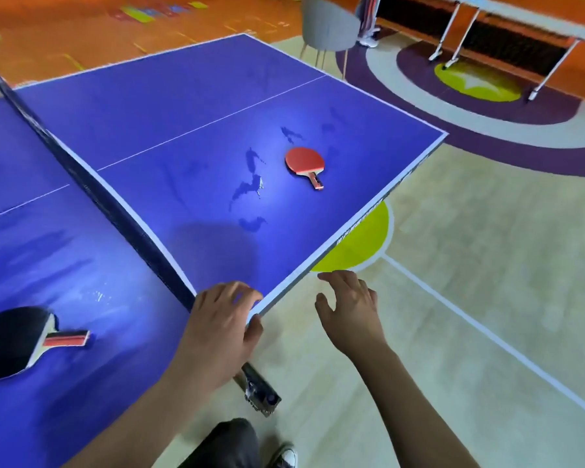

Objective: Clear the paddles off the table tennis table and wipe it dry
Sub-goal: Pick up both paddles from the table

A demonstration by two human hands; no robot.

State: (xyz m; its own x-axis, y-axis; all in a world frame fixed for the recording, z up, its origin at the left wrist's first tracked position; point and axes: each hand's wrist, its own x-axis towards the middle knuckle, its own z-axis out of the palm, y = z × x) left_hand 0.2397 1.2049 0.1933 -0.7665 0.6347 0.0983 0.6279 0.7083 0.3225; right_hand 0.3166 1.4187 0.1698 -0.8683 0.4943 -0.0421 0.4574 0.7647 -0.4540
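A blue table tennis table (183, 106) fills the left and middle, split by a dark net (92, 194). A red paddle (305, 162) lies face up on the far half, near the right edge. On the near half, at the lower left, rests a black paddle (12, 339). Water puddles (249, 189) darken the surface left of the red paddle. My left hand (222, 324) rests on the table's side edge by the net, thumb under the rim. My right hand (350, 312) hovers over the floor just beside that edge, fingers spread, holding nothing.
A grey chair (328, 28) stands beyond the far corner. A long white bench-like table (520, 25) is at the top right. The net clamp (260, 391) juts out below my left wrist. Patterned floor (453, 265) lies to the right. My shoe (286, 457) shows at the bottom.
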